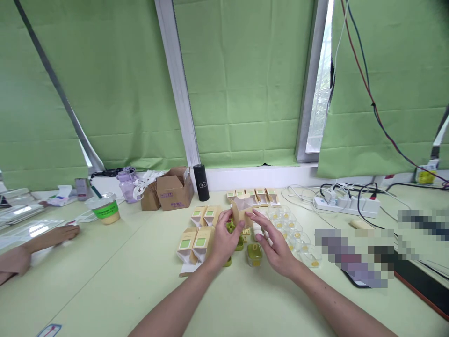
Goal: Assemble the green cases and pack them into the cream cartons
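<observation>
The left hand (pixel 227 236) grips a small open-topped carton (pixel 240 216) between thumb and fingers, above the middle of the worktop (pixel 133 295). The right hand (pixel 275 245) is loosely open, fingers spread, its fingertips at the carton's right side.

Left of the hands stand pale cartons (pixel 200 243) with green square labels, their print too small to read; more cartons (pixel 260 196) line up behind. Near the right hand sit a green-filled tub (pixel 254 254) and clear containers (pixel 296 236) bearing round yellow marks.

Purple printing, illegible here, runs across a brown cardboard box (pixel 175 191). The black bottle (pixel 201 182) beside it carries a small white emblem with lettering. A drink cup (pixel 107 209) has dark capitals on its bright green band, not clearly readable. Another person's hand (pixel 63 233) rests at far left.
</observation>
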`<control>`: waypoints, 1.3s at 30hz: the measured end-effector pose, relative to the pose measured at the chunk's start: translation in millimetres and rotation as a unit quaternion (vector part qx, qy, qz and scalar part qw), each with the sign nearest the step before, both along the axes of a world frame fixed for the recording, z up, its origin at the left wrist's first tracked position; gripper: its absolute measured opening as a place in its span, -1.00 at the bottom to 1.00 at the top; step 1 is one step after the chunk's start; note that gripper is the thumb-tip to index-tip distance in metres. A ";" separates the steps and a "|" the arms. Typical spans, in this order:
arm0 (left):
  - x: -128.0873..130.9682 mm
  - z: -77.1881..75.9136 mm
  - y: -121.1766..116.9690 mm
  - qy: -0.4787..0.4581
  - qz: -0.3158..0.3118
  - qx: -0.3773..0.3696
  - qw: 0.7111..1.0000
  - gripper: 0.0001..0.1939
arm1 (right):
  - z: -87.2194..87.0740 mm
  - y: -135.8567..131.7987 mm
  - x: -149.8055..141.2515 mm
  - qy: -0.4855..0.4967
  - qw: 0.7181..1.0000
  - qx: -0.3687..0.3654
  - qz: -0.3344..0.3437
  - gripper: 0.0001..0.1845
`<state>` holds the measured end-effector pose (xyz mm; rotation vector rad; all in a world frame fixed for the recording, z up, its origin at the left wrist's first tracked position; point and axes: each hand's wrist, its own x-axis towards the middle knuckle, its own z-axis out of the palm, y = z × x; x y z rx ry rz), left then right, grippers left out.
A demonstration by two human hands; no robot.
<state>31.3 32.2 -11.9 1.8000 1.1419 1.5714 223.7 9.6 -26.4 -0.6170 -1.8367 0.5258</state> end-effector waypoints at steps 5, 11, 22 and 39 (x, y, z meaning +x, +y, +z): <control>-6.7 -3.1 9.8 -0.050 -0.043 -0.016 0.998 -0.37 | 5.5 1.1 1.9 0.029 0.999 0.028 -0.022 -0.61; -13.7 8.0 16.7 -0.123 -0.070 -0.031 0.989 -0.35 | 13.7 4.8 12.7 -0.139 0.986 0.050 -0.074 -0.81; -26.2 9.2 19.2 -0.070 -0.088 -0.067 0.991 -0.41 | 7.8 -4.0 17.1 -0.347 0.935 0.037 -0.071 -0.65; -18.7 7.2 -6.7 0.164 -0.114 -0.053 0.978 -0.55 | 4.3 30.7 46.4 -0.018 0.968 0.039 -0.246 -0.61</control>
